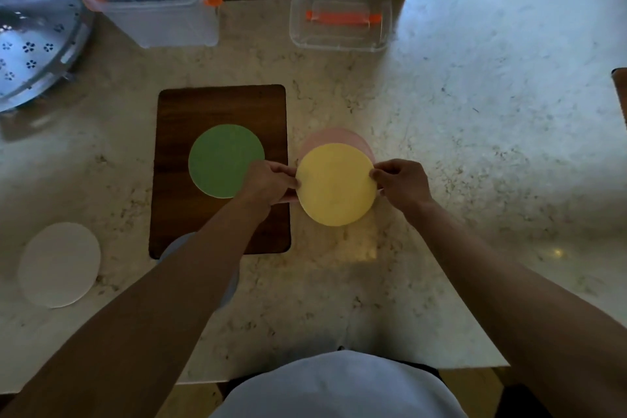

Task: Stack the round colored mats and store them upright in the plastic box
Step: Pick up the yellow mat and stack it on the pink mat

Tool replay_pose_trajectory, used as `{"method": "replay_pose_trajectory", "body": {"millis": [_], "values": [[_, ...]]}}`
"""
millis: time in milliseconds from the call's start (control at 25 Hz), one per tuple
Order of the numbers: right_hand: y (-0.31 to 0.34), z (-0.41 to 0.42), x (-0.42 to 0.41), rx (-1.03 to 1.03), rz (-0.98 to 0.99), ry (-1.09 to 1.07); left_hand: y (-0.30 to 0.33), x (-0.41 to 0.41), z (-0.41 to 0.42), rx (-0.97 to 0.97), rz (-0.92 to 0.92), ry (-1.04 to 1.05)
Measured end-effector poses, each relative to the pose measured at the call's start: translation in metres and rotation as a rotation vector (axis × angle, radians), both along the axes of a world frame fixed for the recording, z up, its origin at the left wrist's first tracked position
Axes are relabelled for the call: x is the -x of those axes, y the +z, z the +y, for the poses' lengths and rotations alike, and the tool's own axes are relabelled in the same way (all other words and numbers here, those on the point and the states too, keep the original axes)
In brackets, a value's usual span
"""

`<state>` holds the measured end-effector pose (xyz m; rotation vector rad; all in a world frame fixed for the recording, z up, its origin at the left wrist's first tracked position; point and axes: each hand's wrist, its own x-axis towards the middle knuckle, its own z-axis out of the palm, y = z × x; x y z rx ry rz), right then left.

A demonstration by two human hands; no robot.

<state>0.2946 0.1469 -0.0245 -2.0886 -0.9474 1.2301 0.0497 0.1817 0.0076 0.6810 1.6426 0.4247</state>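
Both bare forearms extend forward, converging toward the centre. Left hand (pixel 268 181) and right hand (pixel 402 181), knuckles uppermost, face each other at equal height, each with fingers (pixel 376 176) pinched closed on an opposite edge of one yellow mat (pixel 336 185).

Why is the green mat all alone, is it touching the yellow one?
Apart. The head view shows the green mat lying on the wooden board, while the yellow mat sits off the board's right edge, with dark wood between them.

Matt mats, glossy stone

The yellow mat (pixel 336 185) and green mat (pixel 222 159) look matt; the board (pixel 220 102) is dark wood, the desk (pixel 475 112) polished marble, the box (pixel 159 24) clear plastic.
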Motion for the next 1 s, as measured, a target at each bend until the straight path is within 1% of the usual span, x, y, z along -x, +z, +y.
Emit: {"method": "replay_pose_trajectory", "body": {"millis": [120,240,440,640,840,1000], "values": [[-0.006,0.017,-0.006,-0.026,-0.040,0.018,-0.004,-0.005,0.020,-0.004,-0.005,0.022],[-0.012,0.031,-0.006,-0.048,-0.128,0.026,-0.006,-0.010,0.036,-0.030,-0.005,0.013],[-0.019,0.041,-0.001,-0.069,-0.252,0.057,-0.013,-0.015,0.044,-0.064,0.049,-0.010],[-0.018,0.044,0.007,-0.054,-0.266,0.013,-0.021,-0.018,0.049,-0.078,0.084,-0.037],[-0.019,0.043,0.011,-0.053,-0.282,-0.016,-0.032,-0.020,0.050,-0.094,0.206,-0.105],[-0.019,0.043,0.011,-0.067,-0.303,-0.004,-0.038,-0.020,0.049,-0.132,0.270,-0.146]]}}
